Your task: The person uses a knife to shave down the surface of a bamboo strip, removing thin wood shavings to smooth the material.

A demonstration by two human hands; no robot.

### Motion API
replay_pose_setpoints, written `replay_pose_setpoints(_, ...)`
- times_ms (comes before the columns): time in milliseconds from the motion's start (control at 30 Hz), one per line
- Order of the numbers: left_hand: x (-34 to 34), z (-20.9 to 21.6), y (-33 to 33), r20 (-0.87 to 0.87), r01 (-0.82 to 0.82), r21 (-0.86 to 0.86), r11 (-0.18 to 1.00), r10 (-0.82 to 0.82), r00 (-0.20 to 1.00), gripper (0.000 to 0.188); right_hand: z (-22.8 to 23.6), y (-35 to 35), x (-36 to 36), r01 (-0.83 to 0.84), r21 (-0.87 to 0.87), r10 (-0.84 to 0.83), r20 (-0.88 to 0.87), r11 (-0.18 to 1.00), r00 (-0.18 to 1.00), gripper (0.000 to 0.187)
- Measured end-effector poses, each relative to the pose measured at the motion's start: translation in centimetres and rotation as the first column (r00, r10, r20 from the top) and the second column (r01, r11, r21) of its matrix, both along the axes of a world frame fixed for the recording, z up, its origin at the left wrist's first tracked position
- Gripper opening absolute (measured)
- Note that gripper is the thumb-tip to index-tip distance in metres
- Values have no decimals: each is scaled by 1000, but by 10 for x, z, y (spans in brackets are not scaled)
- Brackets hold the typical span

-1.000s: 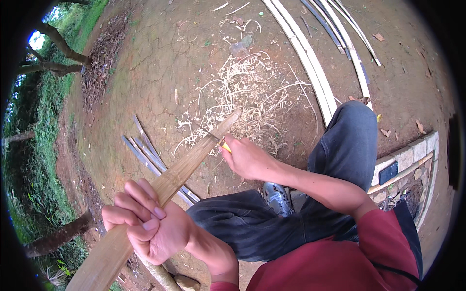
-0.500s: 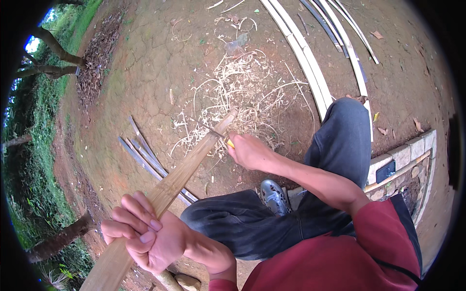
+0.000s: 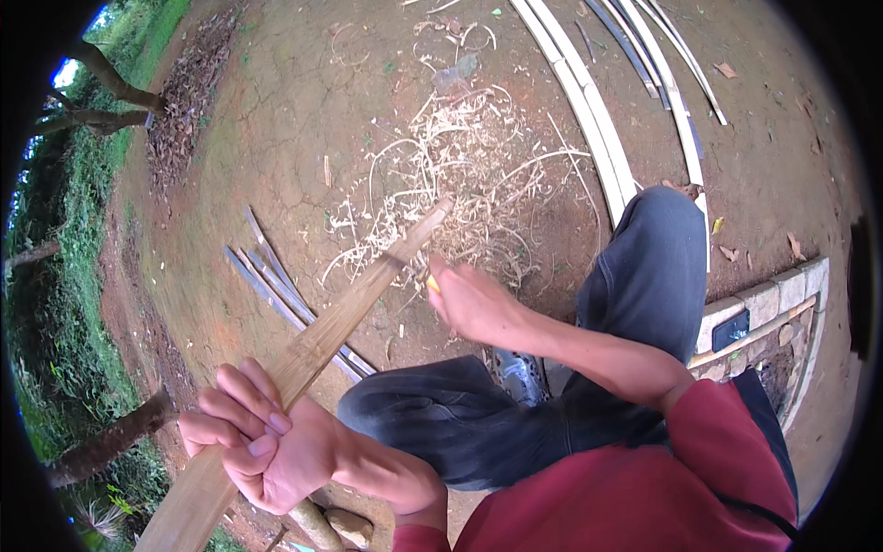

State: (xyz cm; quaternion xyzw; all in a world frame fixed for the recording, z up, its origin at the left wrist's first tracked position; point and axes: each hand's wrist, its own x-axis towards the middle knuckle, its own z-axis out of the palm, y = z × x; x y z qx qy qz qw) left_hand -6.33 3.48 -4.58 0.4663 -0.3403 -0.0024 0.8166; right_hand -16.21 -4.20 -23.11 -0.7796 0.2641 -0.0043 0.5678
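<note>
A long, flat bamboo strip slants across the view, its narrow far end over a heap of pale shavings. My left hand is wrapped around its wider near part, fingers curled over the edge. Toward the far end, my right hand grips a knife by its yellow handle. Its thin blade is blurred and lies across the strip; most of the handle is hidden in my fist.
Split bamboo strips lie on the ground at left and long pale ones at the upper right. My bent knees flank the work. At right, a phone rests on a low block border. Tree trunks stand at left.
My left hand has shifted slightly left with the strip. My right hand has come a little nearer to me, and the blade has slid down along the strip.
</note>
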Motion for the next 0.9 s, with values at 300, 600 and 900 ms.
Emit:
replay_pose_setpoints(300,24,2,6,44,-54,4,999,54,998,19,-17,-9,10,24,97,-19,-46,995,999,34)
replay_pose_setpoints(600,24,0,7,78,-87,42,995,83,994,19,14,9,-18,42,-31,-34,233,999,972,26)
replay_pose_setpoints(900,7,0,4,83,28,26,999,-30,996,19,-44,12,-8,74,-116,-84,-88,991,993,21)
